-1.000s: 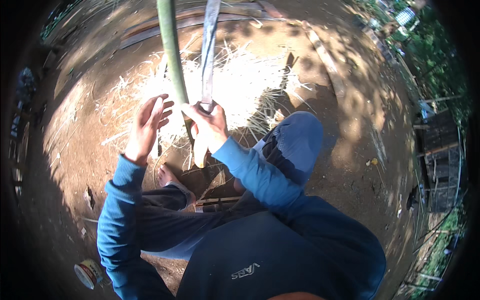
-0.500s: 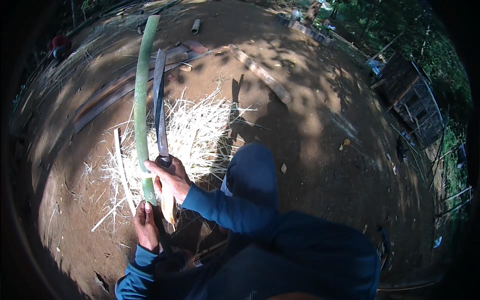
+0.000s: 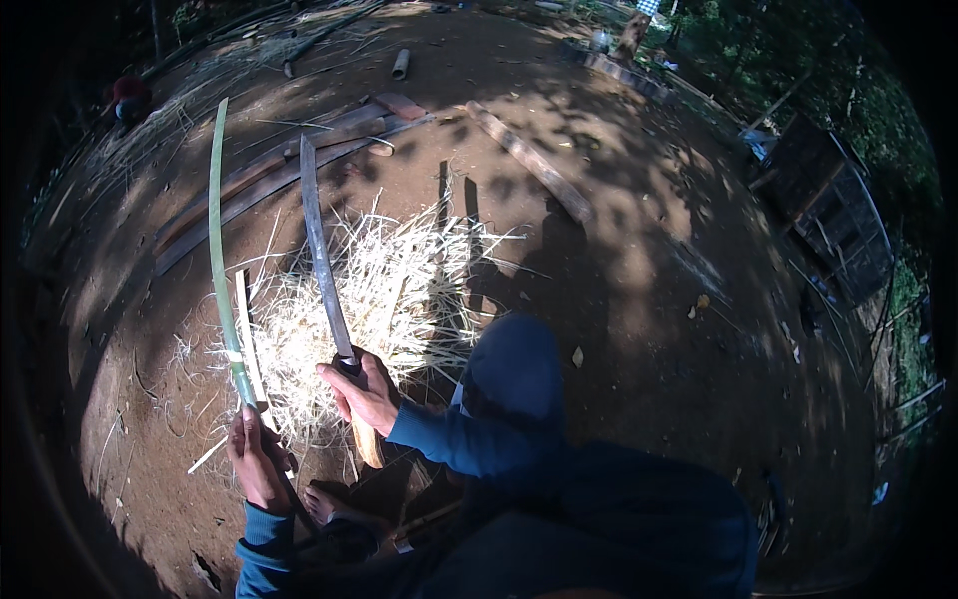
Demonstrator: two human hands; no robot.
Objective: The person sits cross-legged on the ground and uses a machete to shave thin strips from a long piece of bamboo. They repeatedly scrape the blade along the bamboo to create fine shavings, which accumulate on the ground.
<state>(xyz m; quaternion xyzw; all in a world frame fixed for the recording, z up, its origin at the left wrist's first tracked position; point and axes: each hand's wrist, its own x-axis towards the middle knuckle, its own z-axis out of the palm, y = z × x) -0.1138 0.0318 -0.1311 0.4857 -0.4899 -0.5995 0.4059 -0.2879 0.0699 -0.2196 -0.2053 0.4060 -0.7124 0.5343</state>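
My left hand (image 3: pixel 257 459) is closed round the lower end of a long green bamboo strip (image 3: pixel 221 255), which stands up away from me with its narrow side showing. A pale band marks the strip's node not far above my fingers. In my right hand (image 3: pixel 367 391) is a machete (image 3: pixel 323 250), gripped by its handle, the long blade pointing away and slightly left. The pale butt of the handle (image 3: pixel 367 439) sticks out below the hand. Blade and bamboo are apart. Beneath them lies a heap of pale shavings (image 3: pixel 399 290), with a pale split strip (image 3: pixel 248 334) at its left edge.
Wooden planks (image 3: pixel 239 195) lie beyond the heap, and a log (image 3: pixel 529 160) rests farther right. A short tube (image 3: pixel 401 64) is at the back. On the right leans a dark wooden frame (image 3: pixel 833 225). My bent knee (image 3: pixel 514 374) is beside the shavings. Another person (image 3: pixel 128 98) is far left.
The bamboo strip has moved left and turned from its broad green face to its narrow side. My right hand has come off it and moved right with the machete.
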